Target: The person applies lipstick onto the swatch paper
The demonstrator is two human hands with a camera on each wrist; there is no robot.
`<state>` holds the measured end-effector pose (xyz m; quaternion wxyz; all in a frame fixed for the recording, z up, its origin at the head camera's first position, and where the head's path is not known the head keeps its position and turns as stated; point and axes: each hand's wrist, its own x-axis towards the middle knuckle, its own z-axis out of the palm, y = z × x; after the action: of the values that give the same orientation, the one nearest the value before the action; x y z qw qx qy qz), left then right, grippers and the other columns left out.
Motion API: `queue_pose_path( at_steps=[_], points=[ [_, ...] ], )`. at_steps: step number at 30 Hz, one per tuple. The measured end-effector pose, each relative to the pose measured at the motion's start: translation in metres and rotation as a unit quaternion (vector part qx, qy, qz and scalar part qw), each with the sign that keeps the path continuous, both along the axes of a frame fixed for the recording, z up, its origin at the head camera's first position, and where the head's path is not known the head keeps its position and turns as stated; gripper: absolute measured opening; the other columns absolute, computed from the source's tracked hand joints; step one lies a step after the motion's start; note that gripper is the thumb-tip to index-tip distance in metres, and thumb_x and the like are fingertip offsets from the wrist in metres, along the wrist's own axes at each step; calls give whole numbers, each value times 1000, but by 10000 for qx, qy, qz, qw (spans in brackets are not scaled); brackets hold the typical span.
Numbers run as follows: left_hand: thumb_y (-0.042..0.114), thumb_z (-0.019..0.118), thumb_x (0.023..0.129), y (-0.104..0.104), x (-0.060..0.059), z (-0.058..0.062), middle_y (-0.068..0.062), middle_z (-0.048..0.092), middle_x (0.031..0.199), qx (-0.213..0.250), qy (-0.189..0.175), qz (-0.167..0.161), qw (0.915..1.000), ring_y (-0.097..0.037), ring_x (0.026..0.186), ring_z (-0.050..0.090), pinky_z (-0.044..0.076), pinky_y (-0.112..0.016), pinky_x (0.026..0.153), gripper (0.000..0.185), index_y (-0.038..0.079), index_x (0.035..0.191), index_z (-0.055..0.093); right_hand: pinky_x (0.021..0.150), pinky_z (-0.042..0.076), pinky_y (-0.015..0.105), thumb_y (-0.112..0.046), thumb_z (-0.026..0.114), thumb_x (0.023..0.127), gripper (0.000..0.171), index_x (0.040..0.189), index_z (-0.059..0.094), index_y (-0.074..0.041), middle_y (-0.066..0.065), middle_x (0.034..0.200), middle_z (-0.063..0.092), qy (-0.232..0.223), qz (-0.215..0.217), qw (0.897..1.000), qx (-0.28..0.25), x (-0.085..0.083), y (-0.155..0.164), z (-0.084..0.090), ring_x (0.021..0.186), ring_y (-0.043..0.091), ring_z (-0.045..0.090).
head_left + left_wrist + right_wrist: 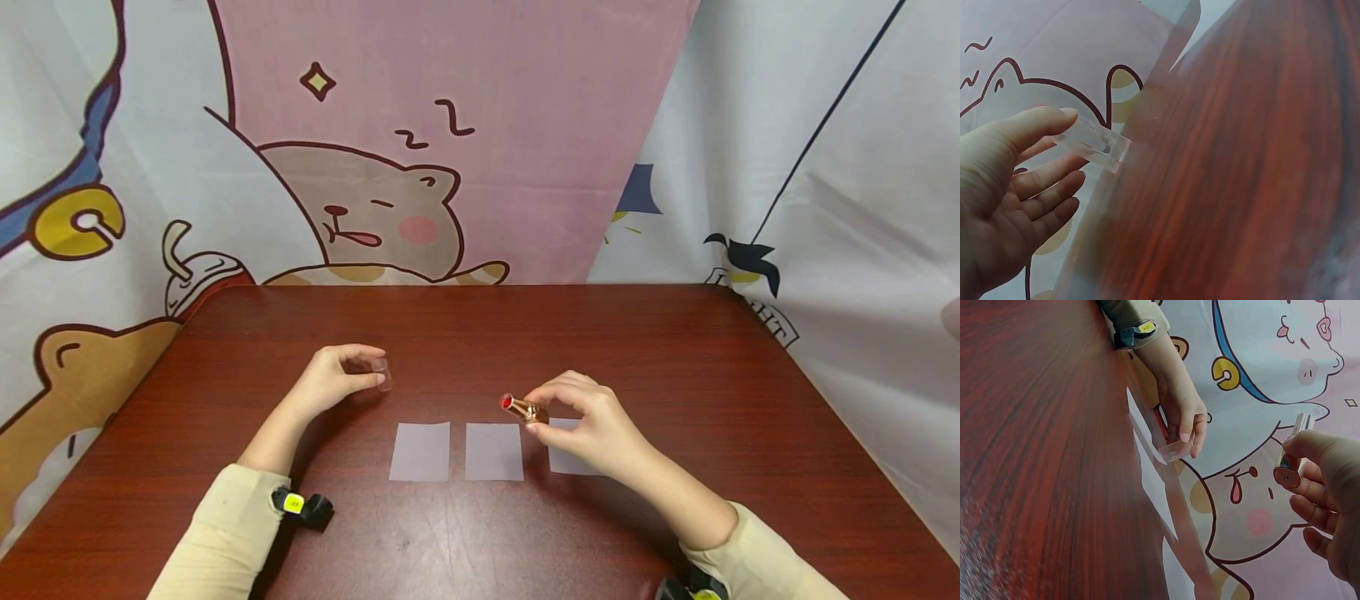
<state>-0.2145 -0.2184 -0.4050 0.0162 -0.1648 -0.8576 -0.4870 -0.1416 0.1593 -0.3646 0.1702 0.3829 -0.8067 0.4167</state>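
Gripping the lipstick (528,412) above the table (450,533), near the middle paper (493,454), the right hand (596,419) orients its long axis leftward, red tip (506,402) toward the clear cap (384,377) pinched by the left hand (333,381).

In the head view, two letters Z (453,117) stand on the printed backdrop (525,208), at 1 o'clock from the bear's head (375,200). At 3 o'clock in that view, a curved banner (776,323) on the cloth shows "HT". Writing on the yellow label (293,503), between 7 and 8 o'clock, and the mark on the lipstick base (1287,477) are unreadable.
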Motion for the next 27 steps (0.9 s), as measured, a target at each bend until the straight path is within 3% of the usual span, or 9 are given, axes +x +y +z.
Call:
queue_pose_path(
  at_steps=[8, 12, 20, 27],
  points=[
    [16, 80, 78, 2, 2, 10, -10, 67, 108, -433, 367, 100, 9983, -28, 106, 58, 43, -52, 91, 45, 1, 118, 65, 72, 49, 34, -7, 80, 72, 26, 94, 71, -18, -13, 88, 65, -104, 7, 9999, -15, 1, -1, 1, 82, 6, 57],
    [17, 82, 76, 6, 6, 19, -9, 63, 118, -530, 608, 155, 9966, -29, 117, 49, 36, -56, 98, 46, 4, 118, 66, 72, 49, 33, -6, 81, 72, 27, 94, 71, -18, -14, 88, 65, -67, 28, 10000, -32, 2, -2, 1, 82, 5, 57],
    [15, 84, 73, 19, 16, 37, -3, 64, 115, -379, 1206, 98, 9919, -23, 114, 49, 38, -48, 94, 47, 10, 116, 68, 71, 49, 30, -5, 81, 72, 29, 94, 71, -19, -13, 87, 64, -14, 19, 9999, -104, 2, -1, -1, 81, 6, 56],
    [12, 84, 72, 33, 28, 50, 1, 62, 116, -66, 1439, -70, 9895, -16, 112, 50, 41, -41, 91, 48, 12, 117, 68, 72, 48, 27, -2, 82, 70, 31, 95, 71, -17, -11, 85, 65, 25, -21, 9998, -184, 4, -3, 1, 80, 6, 56]
  ],
)
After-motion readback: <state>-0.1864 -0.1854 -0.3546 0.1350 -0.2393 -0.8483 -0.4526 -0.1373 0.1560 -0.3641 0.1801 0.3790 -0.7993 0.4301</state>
